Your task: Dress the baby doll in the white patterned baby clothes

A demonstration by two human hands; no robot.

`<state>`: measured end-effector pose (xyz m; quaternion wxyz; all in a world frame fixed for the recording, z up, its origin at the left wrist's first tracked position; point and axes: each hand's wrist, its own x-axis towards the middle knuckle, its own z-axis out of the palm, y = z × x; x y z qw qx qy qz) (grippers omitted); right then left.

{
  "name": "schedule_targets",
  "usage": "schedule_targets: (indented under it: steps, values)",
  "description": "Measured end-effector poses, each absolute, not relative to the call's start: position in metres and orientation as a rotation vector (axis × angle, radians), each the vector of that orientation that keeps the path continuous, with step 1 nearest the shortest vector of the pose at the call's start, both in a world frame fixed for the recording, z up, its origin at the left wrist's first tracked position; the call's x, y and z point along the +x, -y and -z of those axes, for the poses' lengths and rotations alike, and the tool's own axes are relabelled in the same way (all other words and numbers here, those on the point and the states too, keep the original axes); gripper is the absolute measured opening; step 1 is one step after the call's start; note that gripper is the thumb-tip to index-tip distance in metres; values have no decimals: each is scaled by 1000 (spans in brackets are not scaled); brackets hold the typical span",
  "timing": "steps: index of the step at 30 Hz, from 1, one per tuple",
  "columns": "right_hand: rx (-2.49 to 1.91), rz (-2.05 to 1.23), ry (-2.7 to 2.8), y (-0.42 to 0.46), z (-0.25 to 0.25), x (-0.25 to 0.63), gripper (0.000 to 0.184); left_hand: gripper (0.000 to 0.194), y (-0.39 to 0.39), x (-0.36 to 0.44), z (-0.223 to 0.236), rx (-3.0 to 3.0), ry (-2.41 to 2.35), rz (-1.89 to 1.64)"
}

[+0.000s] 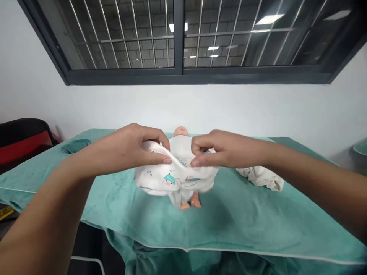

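A baby doll [181,131] lies on its back on the green cloth, its head toward the wall and its bare feet [195,200] toward me. Above its body a white printed baby garment [169,178] is stretched between my hands; I cannot make out its exact cut. My left hand [140,147] pinches the left part of its edge, thumb in front and fingers behind. On the other side my right hand [210,149] grips the fabric between thumb and curled fingers. The garment hides most of the doll's middle and legs.
A crumpled off-white cloth [262,178] lies right of the doll, partly behind my right forearm. The green cover [137,225] drapes over the table's front edge. A black and red chair [25,141] stands at left. Behind are a white wall and a barred window [178,74].
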<state>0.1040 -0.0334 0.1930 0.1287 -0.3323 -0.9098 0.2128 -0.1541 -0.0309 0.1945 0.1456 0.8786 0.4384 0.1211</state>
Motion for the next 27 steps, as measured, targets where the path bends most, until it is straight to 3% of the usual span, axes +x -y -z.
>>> schedule_targets:
  steps: [4, 7, 10, 15, 18, 22, 25, 27]
  values:
    - [-845, -673, 2354, 28, -185, 104, 32, 28, 19, -158, -184, 2701, -1404, -535]
    - [-754, -780, 2137, 16, -179, 98, 34, 22, 6, -154, -164, 2718, -1523, -1171]
    - [-688, -908, 2021, -3, -165, 84, 37, 43, -2, -144, -130, 2308, -1560, -1776]
    - [-661, -1104, 1688, -42, -123, 51, 40, 64, 3, -117, -61, 1844, -1225, -1259]
    - [-832, -1010, 1613, -63, -86, 41, 39, 52, 4, -111, -34, 1701, -1145, -1113]
    - [-1130, -832, 1765, -91, -34, 53, 33, 37, -20, -130, -6, 1417, -1476, -1134]
    - [-1289, -537, 1943, -113, 1, 72, 22, 42, -42, -145, 18, 1550, -1826, -911]
    - [-1349, -377, 1930, -128, 19, 84, 27, 49, -48, -144, 31, 1796, -1863, -786]
